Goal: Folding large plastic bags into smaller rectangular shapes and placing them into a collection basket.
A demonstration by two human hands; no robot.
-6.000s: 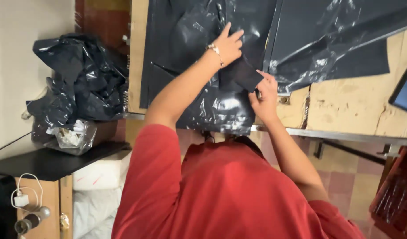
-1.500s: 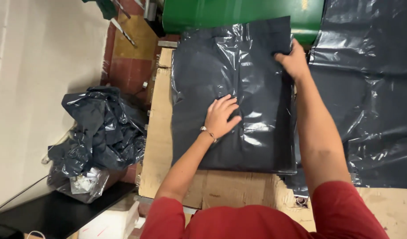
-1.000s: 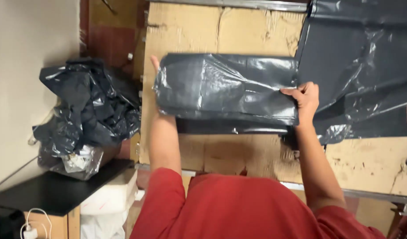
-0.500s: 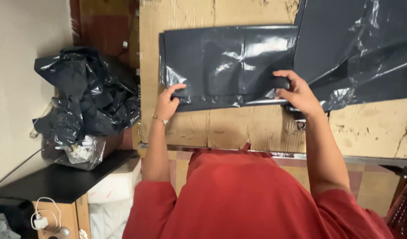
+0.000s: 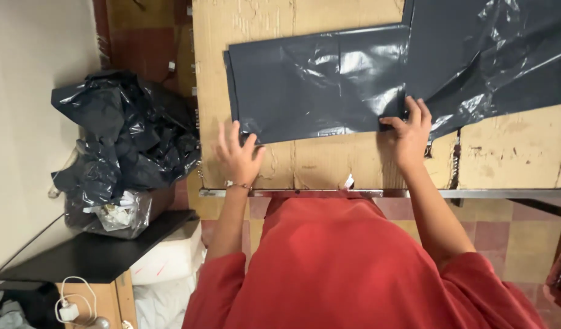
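The folded dark grey plastic sheet point(image 5: 317, 85) is lying long axis left-right on the cardboard-topped table point(image 5: 329, 164), right hand point(image 5: 408, 137) fingers pressing flat on its near right corner, left hand point(image 5: 237, 155) spreading open-fingered just below its near left corner.

folded dark grey plastic bag point(image 5: 317, 85) — glossy, creased — lies flat on cardboard.

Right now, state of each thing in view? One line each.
Folded bag: flat on the table, folded into a rectangle.
Left hand: open, fingertips at the bag's near left corner.
Right hand: fingers on the bag's near right corner.
Loose sheets: spread out, wrinkled, overlapping the folded bag's right edge.
Bag heap: crumpled, off the table to the left.
Table: cardboard top, torn and worn.
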